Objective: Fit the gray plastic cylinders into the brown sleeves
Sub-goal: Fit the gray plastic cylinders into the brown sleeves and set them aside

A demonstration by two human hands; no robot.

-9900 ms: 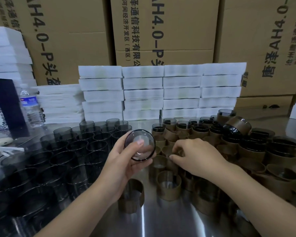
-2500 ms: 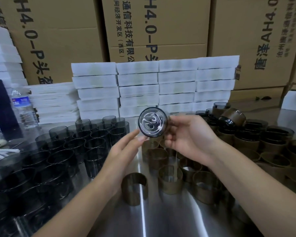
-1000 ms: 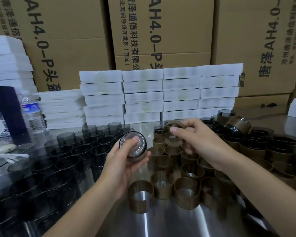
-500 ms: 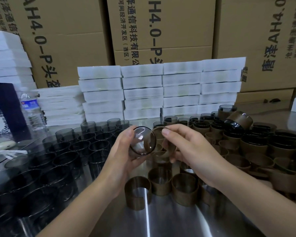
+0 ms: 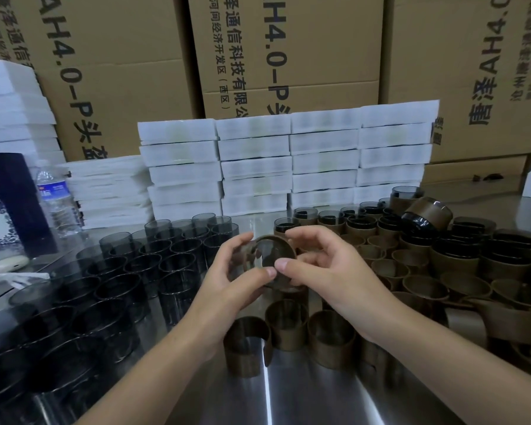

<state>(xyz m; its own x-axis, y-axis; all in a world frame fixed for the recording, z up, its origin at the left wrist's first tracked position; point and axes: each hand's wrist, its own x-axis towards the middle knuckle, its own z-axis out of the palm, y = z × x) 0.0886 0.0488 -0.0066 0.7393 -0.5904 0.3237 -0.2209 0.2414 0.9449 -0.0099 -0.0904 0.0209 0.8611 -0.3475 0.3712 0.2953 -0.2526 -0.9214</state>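
Gripping gray cylinder [image 5: 242, 262] in left hand [image 5: 227, 286], fingers curled round its wall. Pinching brown sleeve [image 5: 284, 250] in right hand [image 5: 328, 271], ring set over cylinder's end, depth of fit not discernible, both held above steel table [image 5: 288, 400]. Observed directly below: loose sleeves [image 5: 285, 323] standing upright. Observed left: massed bare cylinders [image 5: 154, 265]. Observed right: sleeved cylinders [image 5: 442, 240], stacked. Observed behind: white foam trays [image 5: 255, 167], cardboard cartons [image 5: 288, 56], water bottle [image 5: 56, 197] far left.

Water bottle [image 5: 56, 197] beside stacked white foam trays [image 5: 255, 167], cardboard boxes [image 5: 288, 50] behind
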